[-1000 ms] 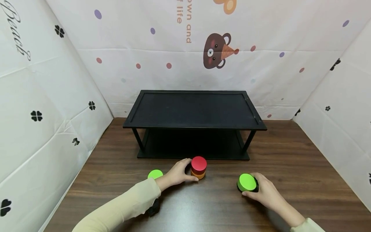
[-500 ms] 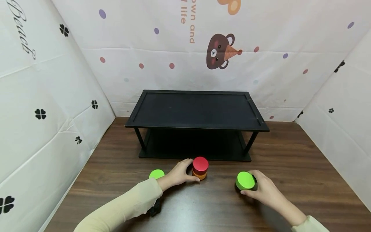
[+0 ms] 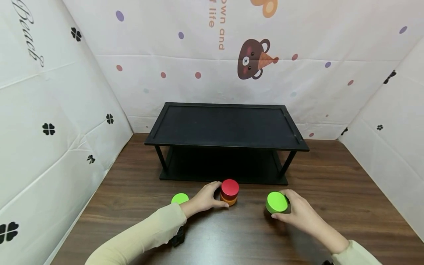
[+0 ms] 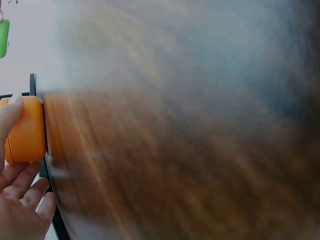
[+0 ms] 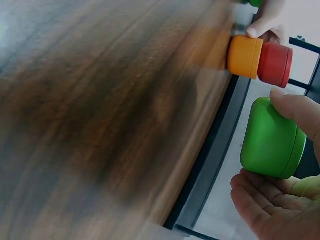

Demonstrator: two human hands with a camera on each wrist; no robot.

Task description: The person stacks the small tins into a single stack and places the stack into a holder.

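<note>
My left hand [image 3: 205, 198] curves its thumb and fingers around an orange round canister [image 4: 29, 129], which stands on the table near the shelf's front edge. A red canister [image 3: 230, 188] is stacked on top of the orange one. To the right, my right hand [image 3: 299, 210] grips a green round canister [image 3: 276, 202] between thumb and fingers. The right wrist view shows that green canister [image 5: 270, 140] raised off the wood, its base in the air. Another green canister [image 3: 180, 198] stands behind my left forearm, which hides its lower part.
A black two-tier shelf [image 3: 225, 125] stands at the back of the brown wooden table [image 3: 129, 191], with corner posts between its tiers. White printed cloth [image 3: 198, 44] encloses the back and both sides. A dark wrist device [image 3: 177, 238] shows under my left sleeve.
My right hand has lifted the green canister and carried it a little left and forward, toward the red and orange stack. The left hand stays at the stack. The head view has shifted slightly.
</note>
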